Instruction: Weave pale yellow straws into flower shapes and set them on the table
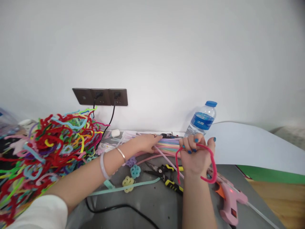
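My right hand (195, 156) is raised, its fingers curled round a bent pink-red pipe cleaner (213, 165) whose two ends hang either side of the wrist. Farther back, my left hand (149, 142) reaches over a bundle of pastel pipe cleaners (168, 143). Its fingers close on a lilac pipe cleaner (164, 156) that slants out towards my right wrist; the fingertips are partly hidden. Below it lie a purple flower (131, 161), a blue flower (135, 171) and a yellow flower (128, 184), all of looped pipe cleaner. A mint pipe cleaner (143, 183) crosses the table.
Yellow-and-black pliers (172, 184) lie between my arms. A pink glue gun (230, 200) rests at right, near white sheet (247, 146). A water bottle (202, 119) stands by the wall. Tangled coloured pipe cleaners (64, 136) heap at left. A black cable (124, 206) runs in front.
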{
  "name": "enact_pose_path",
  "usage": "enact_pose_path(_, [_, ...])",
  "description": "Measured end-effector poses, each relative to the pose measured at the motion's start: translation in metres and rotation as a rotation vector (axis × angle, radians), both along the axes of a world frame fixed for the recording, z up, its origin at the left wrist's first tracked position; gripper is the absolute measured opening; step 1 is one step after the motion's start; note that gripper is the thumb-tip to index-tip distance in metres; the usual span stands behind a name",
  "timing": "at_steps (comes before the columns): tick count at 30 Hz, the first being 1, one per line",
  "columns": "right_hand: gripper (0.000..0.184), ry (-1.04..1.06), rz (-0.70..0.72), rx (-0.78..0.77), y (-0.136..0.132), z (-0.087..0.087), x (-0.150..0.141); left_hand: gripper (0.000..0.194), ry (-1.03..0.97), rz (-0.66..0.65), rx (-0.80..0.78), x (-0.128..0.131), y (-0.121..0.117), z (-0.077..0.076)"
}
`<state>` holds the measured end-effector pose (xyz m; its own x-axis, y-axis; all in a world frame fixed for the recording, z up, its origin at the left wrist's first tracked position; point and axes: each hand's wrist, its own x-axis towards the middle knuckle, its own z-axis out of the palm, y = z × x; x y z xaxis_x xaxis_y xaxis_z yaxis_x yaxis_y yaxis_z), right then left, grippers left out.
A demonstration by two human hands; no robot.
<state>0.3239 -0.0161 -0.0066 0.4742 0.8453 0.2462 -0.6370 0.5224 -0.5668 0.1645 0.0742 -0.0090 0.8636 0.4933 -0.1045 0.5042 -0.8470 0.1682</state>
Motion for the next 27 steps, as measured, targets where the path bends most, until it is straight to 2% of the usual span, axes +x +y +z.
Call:
enact_pose_path(6, [0.047,0.015,0.001,0.011,0.0,0.001,0.0,0.028,-0.089,0.003,-0.242,0.01,0.036,0.003])
enact_pose_path(12, [0.046,0.044,-0.003,-0.009,-0.001,0.004,-0.001,0.022,-0.157,-0.021,-0.355,0.006,0.067,0.013])
enact_pose_path(19, [0.047,0.064,-0.017,-0.015,-0.001,0.006,-0.002,0.019,-0.207,0.042,-0.321,0.005,0.082,0.02])
enact_pose_path(27, [0.047,0.053,-0.006,-0.003,0.0,0.004,-0.001,0.02,-0.28,0.092,-0.233,0.0,0.083,0.028])
